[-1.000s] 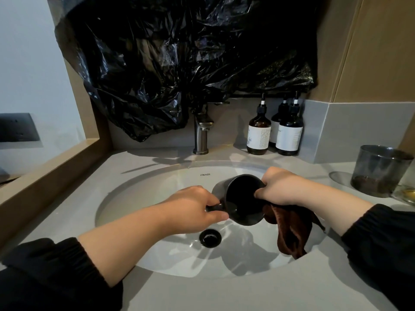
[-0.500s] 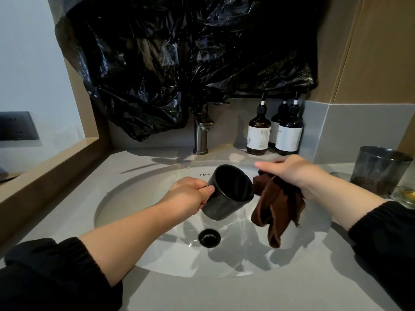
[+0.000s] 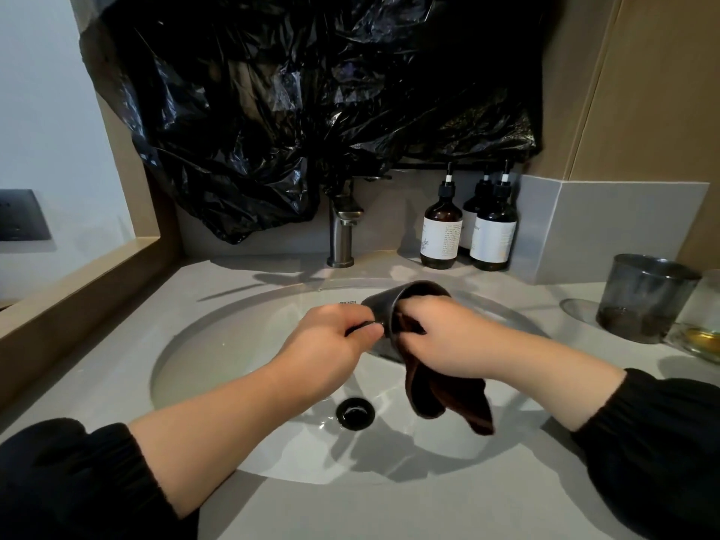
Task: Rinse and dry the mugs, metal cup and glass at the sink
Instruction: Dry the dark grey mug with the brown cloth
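A black mug [image 3: 383,302] is held tilted over the white sink basin [image 3: 218,352], its mouth turned toward me. My left hand [image 3: 331,337] grips the mug by its handle. My right hand [image 3: 448,337] holds a dark brown cloth [image 3: 448,399] and pushes part of it into the mug's mouth; the rest of the cloth hangs below my wrist. On the counter at the far right stand a dark metal cup [image 3: 643,298] and a clear glass [image 3: 701,325] with yellowish liquid at the bottom.
A steel faucet [image 3: 343,235] rises behind the basin, with no water running. Three brown pump bottles [image 3: 442,231] stand to its right. Black plastic sheeting [image 3: 311,103] covers the wall above. The black drain [image 3: 355,413] sits below my hands. A wooden ledge [image 3: 78,282] borders the left.
My right hand moved left from beside the mug and pressed the cloth into its mouth. My left hand lifted and turned the mug slightly toward the faucet.
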A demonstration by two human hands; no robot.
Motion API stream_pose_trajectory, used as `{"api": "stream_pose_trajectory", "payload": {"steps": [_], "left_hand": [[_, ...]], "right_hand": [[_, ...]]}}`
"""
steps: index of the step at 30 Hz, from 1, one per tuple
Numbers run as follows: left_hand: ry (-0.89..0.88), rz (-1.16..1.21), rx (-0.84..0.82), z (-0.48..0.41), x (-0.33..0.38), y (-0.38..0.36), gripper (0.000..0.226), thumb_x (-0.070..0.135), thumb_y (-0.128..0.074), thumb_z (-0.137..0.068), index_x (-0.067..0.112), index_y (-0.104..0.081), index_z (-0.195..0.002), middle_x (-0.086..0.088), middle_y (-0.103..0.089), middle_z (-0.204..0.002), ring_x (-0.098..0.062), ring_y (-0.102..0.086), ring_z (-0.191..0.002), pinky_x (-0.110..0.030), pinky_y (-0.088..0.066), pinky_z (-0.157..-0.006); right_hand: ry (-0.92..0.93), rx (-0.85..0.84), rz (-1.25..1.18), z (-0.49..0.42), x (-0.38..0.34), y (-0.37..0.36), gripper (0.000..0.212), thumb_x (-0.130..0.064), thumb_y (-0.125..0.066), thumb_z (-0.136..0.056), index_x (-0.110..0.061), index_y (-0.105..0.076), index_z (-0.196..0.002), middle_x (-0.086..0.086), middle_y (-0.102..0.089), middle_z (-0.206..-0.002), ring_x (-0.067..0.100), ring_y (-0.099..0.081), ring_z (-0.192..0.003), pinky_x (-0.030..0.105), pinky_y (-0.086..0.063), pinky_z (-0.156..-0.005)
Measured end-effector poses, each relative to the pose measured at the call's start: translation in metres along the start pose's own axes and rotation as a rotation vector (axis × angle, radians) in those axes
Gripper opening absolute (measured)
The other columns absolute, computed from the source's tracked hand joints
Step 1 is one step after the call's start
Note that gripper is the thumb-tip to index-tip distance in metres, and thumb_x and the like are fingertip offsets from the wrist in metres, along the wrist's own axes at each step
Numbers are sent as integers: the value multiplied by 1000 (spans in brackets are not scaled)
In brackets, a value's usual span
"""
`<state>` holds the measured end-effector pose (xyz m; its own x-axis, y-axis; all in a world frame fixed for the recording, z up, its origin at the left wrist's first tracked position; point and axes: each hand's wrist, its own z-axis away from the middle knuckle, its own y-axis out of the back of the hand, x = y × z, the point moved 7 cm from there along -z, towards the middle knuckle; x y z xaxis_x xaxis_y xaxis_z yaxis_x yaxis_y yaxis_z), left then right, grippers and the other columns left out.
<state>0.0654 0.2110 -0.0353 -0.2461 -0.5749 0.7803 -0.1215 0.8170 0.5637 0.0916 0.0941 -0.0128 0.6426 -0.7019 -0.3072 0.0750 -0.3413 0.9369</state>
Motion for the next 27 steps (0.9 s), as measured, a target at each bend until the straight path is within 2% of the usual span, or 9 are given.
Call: {"api": "stream_pose_trajectory", "payload": {"steps": [3, 6, 8, 10, 15, 19, 21, 23, 27], "left_hand": [[9, -59, -21, -1, -4, -1, 38, 20, -57, -94, 22, -49, -57, 14, -38, -47, -11, -34, -54, -27, -30, -56], [25, -120, -34, 0, -3, -2, 41, 22, -58, -93, 27, -49, -54, 10, -37, -49, -13, -36, -56, -27, -31, -56], [37, -131, -18, -1, -3, 0, 38, 22, -57, -94, 22, -48, -56, 8, -36, -53, -15, -37, -56, -27, -31, -55], [55, -154, 6, -2, -3, 4, 35, 23, -56, -95, 18, -49, -60, 6, -38, -57, -16, -38, -56, -27, -31, -54], [79, -157, 12, -3, -6, 7, 33, 26, -55, -95, 16, -52, -64, 6, -41, -58, -14, -39, -55, -26, -31, -52], [38, -68, -20, 0, 1, -4, 27, 22, -57, -94, 6, -56, -72, 8, -36, -54, -11, -35, -50, -23, -30, -51], [20, -71, -17, 1, 3, -4, 28, 19, -58, -94, 11, -56, -67, 9, -37, -54, -10, -35, -50, -22, -29, -51], [41, -85, -1, -1, 1, 1, 33, 20, -57, -94, 20, -53, -62, 8, -39, -55, -10, -38, -52, -23, -31, -51], [90, -125, 59, -3, -6, 14, 44, 26, -55, -95, 31, -50, -51, 7, -42, -57, -12, -42, -54, -25, -32, -51]], "right_hand": [[-95, -247, -204, 5, 3, -12, 4, -17, -51, -90, -16, -52, -87, -2, -54, -80, 11, -52, -70, 21, -42, -64], [-107, -407, -333, 18, 2, -18, 19, -25, -67, -83, -21, -49, -85, -8, -53, -80, 5, -54, -70, 18, -45, -65], [-56, -369, -187, 20, 0, -16, 31, -28, -76, -76, -29, -45, -81, -13, -52, -79, -1, -54, -65, 12, -42, -56], [22, -265, -96, 17, -4, -13, 33, -20, -76, -74, -28, -44, -75, -11, -51, -74, 3, -52, -61, 16, -42, -52], [79, -219, -103, 13, 3, -1, 4, -6, -60, -80, -8, -57, -79, 9, -57, -76, 11, -50, -67, 31, -45, -65], [-25, -70, -1, 4, 11, -7, 16, -1, -48, -81, -13, -57, -80, 3, -62, -87, 19, -56, -82, 25, -47, -68], [-21, 3, -105, 1, 5, -10, 31, 4, -45, -80, -25, -51, -69, -8, -56, -74, 10, -52, -72, 12, -40, -59], [-45, 41, -302, 1, 4, -8, 41, 6, -49, -81, -31, -50, -62, -16, -54, -60, 1, -50, -61, 7, -37, -55], [-75, -32, -584, 5, 11, 3, 34, 7, -60, -82, -24, -72, -83, -4, -68, -73, 10, -64, -70, 21, -51, -70]]}}
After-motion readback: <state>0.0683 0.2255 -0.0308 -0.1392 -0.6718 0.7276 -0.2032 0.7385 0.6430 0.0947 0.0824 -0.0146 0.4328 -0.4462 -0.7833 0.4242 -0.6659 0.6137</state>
